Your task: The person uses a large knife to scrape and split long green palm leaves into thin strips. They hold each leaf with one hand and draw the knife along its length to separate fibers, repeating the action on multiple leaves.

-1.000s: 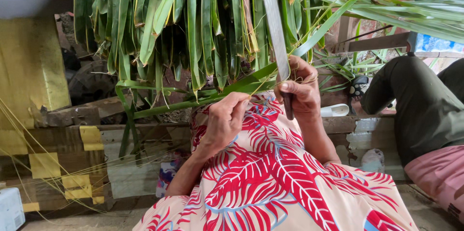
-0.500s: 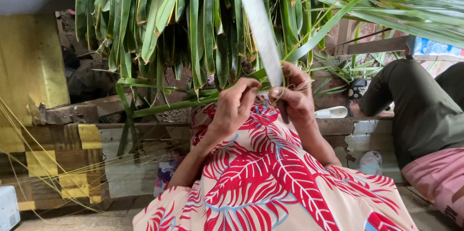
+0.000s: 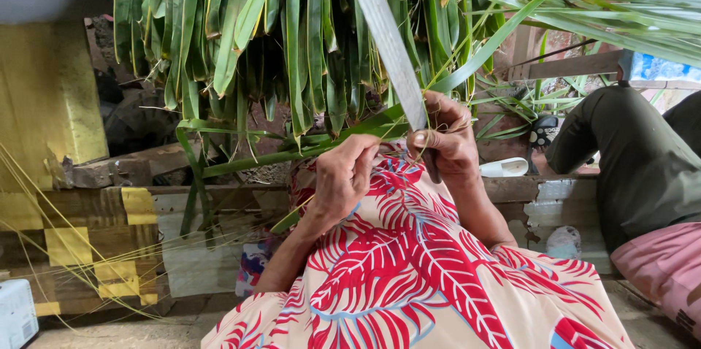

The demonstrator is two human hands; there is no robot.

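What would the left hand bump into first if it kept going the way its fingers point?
The left hand points up and right, so it would likely meet the green leaf first, then the right hand beside it. Depth is hard to judge.

Daylit shed: worn wooden planks patched yellow, dusty floor, hanging green leaves.

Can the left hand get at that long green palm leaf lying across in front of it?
Probably yes: the left hand sits just below the green palm leaf, nothing between them; the right hand grips the knife.

Red/cream leaf-print garment, bare forearms.
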